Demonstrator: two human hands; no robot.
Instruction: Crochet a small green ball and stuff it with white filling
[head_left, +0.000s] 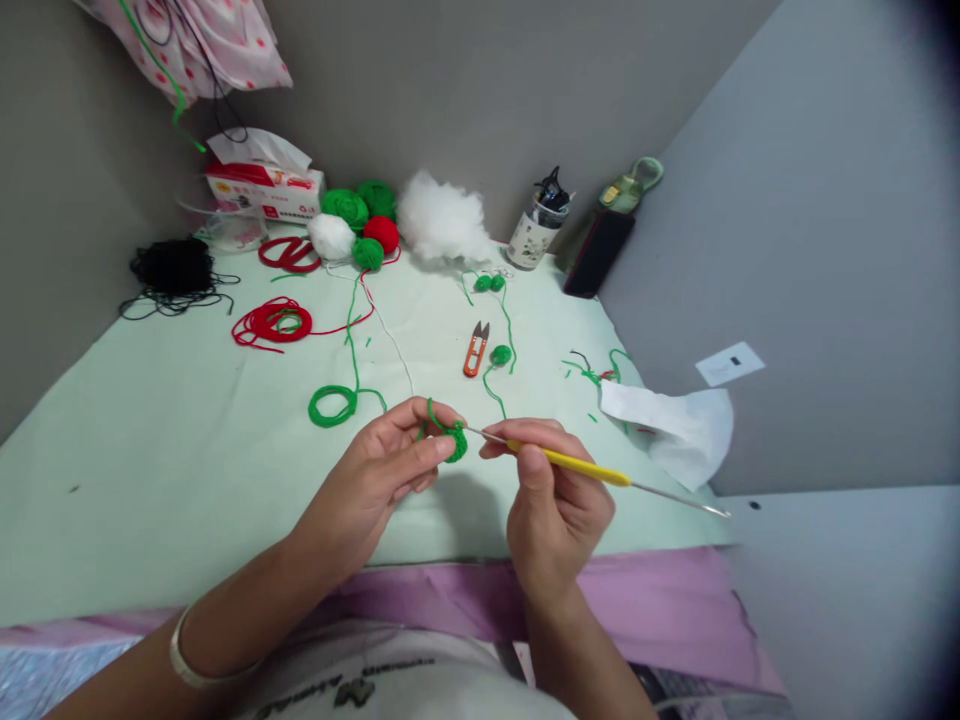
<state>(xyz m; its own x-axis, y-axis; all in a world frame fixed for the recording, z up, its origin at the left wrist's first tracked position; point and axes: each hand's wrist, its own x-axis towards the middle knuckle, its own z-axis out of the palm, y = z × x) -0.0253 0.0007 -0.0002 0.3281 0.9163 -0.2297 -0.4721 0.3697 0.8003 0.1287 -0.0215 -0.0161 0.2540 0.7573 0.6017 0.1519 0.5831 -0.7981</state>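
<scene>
Between the thumb and fingers of my left hand (382, 465) is a small green crochet piece (457, 446), with green yarn running over the index finger. My right hand (559, 490) grips a crochet hook (577, 463) by its yellow handle. The hook's left tip meets the top of the green piece; its other metal end points out to the right. A loose ring of green yarn (332, 406) lies left of my left hand. Beyond the hands, orange thread snips (475, 350) rest beside a small green crocheted ball (501, 355) with a yarn tail.
Yarn balls in green, white and red (382, 234) sit at the back, near white stuffing (442, 220) and a tissue box (266, 190). Red scissors (289, 255), a red yarn coil (271, 321) and black yarn (176, 270) lie left. A pen jar (534, 235), bottle (630, 185) and crumpled tissue (679, 430) are right.
</scene>
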